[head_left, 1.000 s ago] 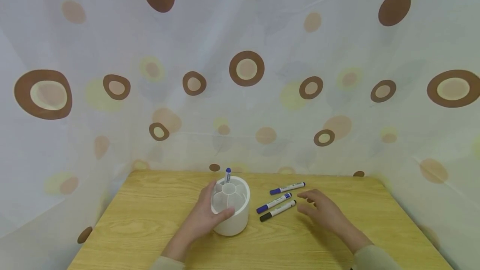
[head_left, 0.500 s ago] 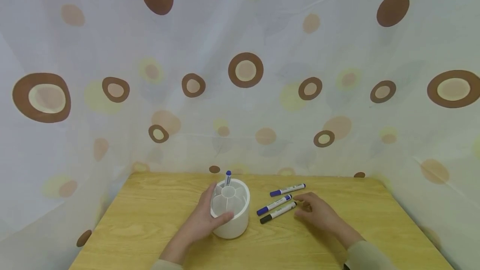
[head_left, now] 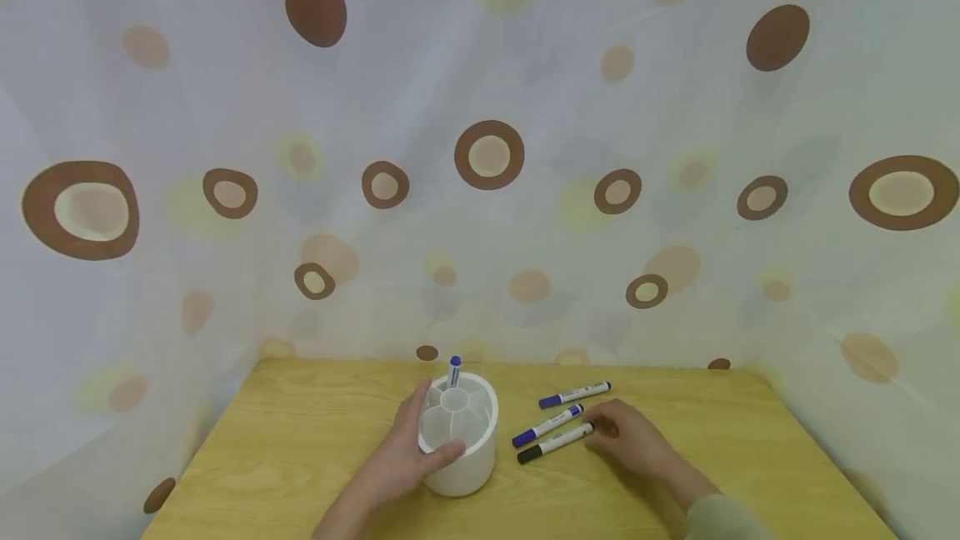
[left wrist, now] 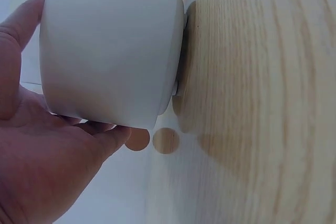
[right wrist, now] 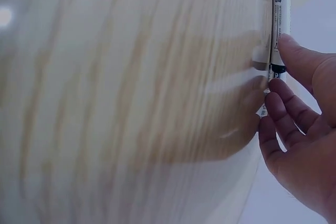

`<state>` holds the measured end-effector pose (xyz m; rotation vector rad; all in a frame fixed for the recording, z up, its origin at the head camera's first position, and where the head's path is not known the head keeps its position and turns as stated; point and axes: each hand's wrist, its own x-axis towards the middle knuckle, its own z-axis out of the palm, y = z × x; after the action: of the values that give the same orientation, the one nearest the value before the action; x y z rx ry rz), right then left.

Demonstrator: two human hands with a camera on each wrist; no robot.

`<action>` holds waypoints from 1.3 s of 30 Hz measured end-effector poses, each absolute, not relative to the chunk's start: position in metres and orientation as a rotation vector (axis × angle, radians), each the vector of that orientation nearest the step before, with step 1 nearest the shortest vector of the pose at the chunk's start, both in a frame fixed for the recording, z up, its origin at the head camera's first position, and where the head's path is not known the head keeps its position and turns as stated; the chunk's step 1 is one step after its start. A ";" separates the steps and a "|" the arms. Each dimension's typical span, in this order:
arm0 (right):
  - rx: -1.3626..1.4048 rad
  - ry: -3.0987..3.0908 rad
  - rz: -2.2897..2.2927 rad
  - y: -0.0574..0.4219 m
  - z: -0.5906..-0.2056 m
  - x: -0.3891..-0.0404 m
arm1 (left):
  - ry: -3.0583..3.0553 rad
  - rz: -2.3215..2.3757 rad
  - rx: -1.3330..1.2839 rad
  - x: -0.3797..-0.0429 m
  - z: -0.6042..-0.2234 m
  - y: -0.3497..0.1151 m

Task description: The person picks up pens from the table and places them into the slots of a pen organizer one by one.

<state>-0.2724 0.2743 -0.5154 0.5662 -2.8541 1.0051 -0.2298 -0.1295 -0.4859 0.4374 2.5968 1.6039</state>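
My left hand (head_left: 405, 448) grips a white round pen holder (head_left: 468, 467), thumb over the near rim and fingers around its left side. In the left wrist view the pen holder (left wrist: 105, 51) fills the space between thumb and fingers. One blue marker (head_left: 454, 372) stands upright in a back compartment. To the right, my right hand (head_left: 630, 440) has thumb and fingertips around the end of a black-capped whiteboard marker (head_left: 558, 441), which lies on the table. The right wrist view shows the thumb against that marker (right wrist: 281, 24). Beyond it lie two blue-capped markers, a nearer one (head_left: 547, 427) and a farther one (head_left: 576, 395).
The wooden table (head_left: 300, 440) reaches back to a pale curtain (head_left: 487, 273) with brown and beige spots, which encloses the back and both sides. In the right wrist view the glossy tabletop (right wrist: 131, 103) reflects the hand.
My right hand has moved left and its thumb and fingers have drawn together at the black-capped marker's end. My left hand keeps its grip on the pen holder. The head view has tilted up slightly.
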 end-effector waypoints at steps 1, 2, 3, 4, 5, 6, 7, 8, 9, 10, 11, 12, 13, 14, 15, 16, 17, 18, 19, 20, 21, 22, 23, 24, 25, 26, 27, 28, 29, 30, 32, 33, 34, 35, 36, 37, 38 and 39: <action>0.570 -2.853 1.003 0.274 -0.516 -0.273 | 2.594 1.608 0.439 -0.230 -0.486 -0.129; 0.570 -2.857 1.007 0.274 -0.516 -0.272 | 2.592 1.611 0.440 -0.229 -0.486 -0.129; 0.572 -2.862 1.006 0.275 -0.515 -0.272 | 2.594 1.614 0.443 -0.230 -0.487 -0.129; 0.573 -2.869 1.008 0.275 -0.515 -0.272 | 2.591 1.621 0.440 -0.229 -0.487 -0.129; 0.562 -2.878 1.013 0.275 -0.514 -0.272 | 2.588 1.625 0.435 -0.229 -0.487 -0.128; 0.553 -2.888 1.012 0.275 -0.514 -0.271 | 2.587 1.627 0.435 -0.229 -0.487 -0.128; 0.551 -2.896 1.008 0.275 -0.514 -0.271 | 2.587 1.626 0.432 -0.229 -0.488 -0.128; 0.550 -2.900 1.006 0.275 -0.514 -0.271 | 2.586 1.626 0.428 -0.230 -0.488 -0.128; 0.555 -2.900 1.006 0.275 -0.514 -0.270 | 2.585 1.625 0.427 -0.230 -0.487 -0.129; 0.559 -2.902 1.009 0.276 -0.514 -0.270 | 2.584 1.624 0.426 -0.230 -0.488 -0.129; 0.567 -2.903 1.008 0.276 -0.514 -0.270 | 2.585 1.623 0.430 -0.230 -0.488 -0.129; 0.572 -2.907 1.008 0.277 -0.514 -0.269 | 2.586 1.623 0.437 -0.230 -0.488 -0.129; 0.578 -2.910 1.006 0.278 -0.514 -0.268 | 2.587 1.622 0.446 -0.230 -0.489 -0.129; 0.580 -2.916 1.007 0.279 -0.514 -0.268 | 2.588 1.623 0.455 -0.230 -0.489 -0.129; 0.583 -2.925 1.010 0.279 -0.514 -0.267 | 2.585 1.624 0.463 -0.229 -0.491 -0.130; 0.580 -2.937 1.012 0.280 -0.514 -0.266 | 2.586 1.625 0.471 -0.229 -0.492 -0.130; 0.578 -2.946 1.018 0.281 -0.514 -0.265 | 2.585 1.628 0.481 -0.230 -0.493 -0.130; 0.571 -2.954 1.022 0.281 -0.514 -0.264 | 2.584 1.632 0.491 -0.230 -0.495 -0.130; 0.566 -2.957 1.031 0.282 -0.514 -0.264 | 2.583 1.639 0.501 -0.230 -0.496 -0.131; 0.560 -2.961 1.043 0.282 -0.513 -0.263 | 2.582 1.647 0.508 -0.231 -0.497 -0.131; 0.556 -2.962 1.056 0.282 -0.513 -0.262 | 2.581 1.655 0.516 -0.231 -0.497 -0.130; 0.551 -2.961 1.064 0.282 -0.513 -0.261 | 2.588 1.654 0.524 -0.232 -0.498 -0.130; 0.548 -2.957 1.071 0.283 -0.512 -0.261 | 2.591 1.653 0.531 -0.232 -0.498 -0.130; 0.546 -2.954 1.070 0.283 -0.512 -0.260 | 2.593 1.657 0.537 -0.232 -0.497 -0.130; 0.545 -2.955 1.074 0.283 -0.512 -0.258 | 2.593 1.657 0.534 -0.231 -0.498 -0.129; 0.547 -2.957 1.074 0.284 -0.512 -0.257 | 2.594 1.654 0.531 -0.230 -0.499 -0.129; 0.551 -2.957 1.073 0.284 -0.512 -0.255 | 2.592 1.656 0.528 -0.228 -0.499 -0.128; 0.556 -2.957 1.064 0.284 -0.512 -0.254 | 2.592 1.653 0.525 -0.227 -0.500 -0.128; 0.561 -2.957 1.057 0.285 -0.512 -0.253 | 2.584 1.659 0.525 -0.227 -0.500 -0.127; 0.562 -2.954 1.052 0.285 -0.511 -0.253 | 2.579 1.664 0.524 -0.227 -0.500 -0.127; 0.571 -2.945 1.042 0.284 -0.510 -0.254 | 2.581 1.665 0.517 -0.228 -0.497 -0.128; 0.575 -2.941 1.040 0.283 -0.508 -0.255 | 2.580 1.668 0.514 -0.229 -0.495 -0.128; 0.580 -2.938 1.033 0.282 -0.508 -0.256 | 2.583 1.663 0.507 -0.230 -0.493 -0.129; 0.583 -2.936 1.034 0.281 -0.507 -0.257 | 2.588 1.658 0.502 -0.230 -0.491 -0.130; 0.584 -2.936 1.035 0.280 -0.507 -0.257 | 2.593 1.652 0.495 -0.230 -0.489 -0.130; 0.586 -2.937 1.031 0.279 -0.507 -0.258 | 2.597 1.646 0.493 -0.231 -0.488 -0.131; 0.581 -2.939 1.033 0.279 -0.506 -0.257 | 2.596 1.638 0.491 -0.231 -0.488 -0.131; 0.570 -2.942 1.025 0.279 -0.506 -0.257 | 2.599 1.630 0.493 -0.231 -0.487 -0.130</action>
<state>-0.2575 0.2786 -0.5058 0.5700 -2.9424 1.0249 -0.2312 -0.1302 -0.4874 0.4934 2.5992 1.6303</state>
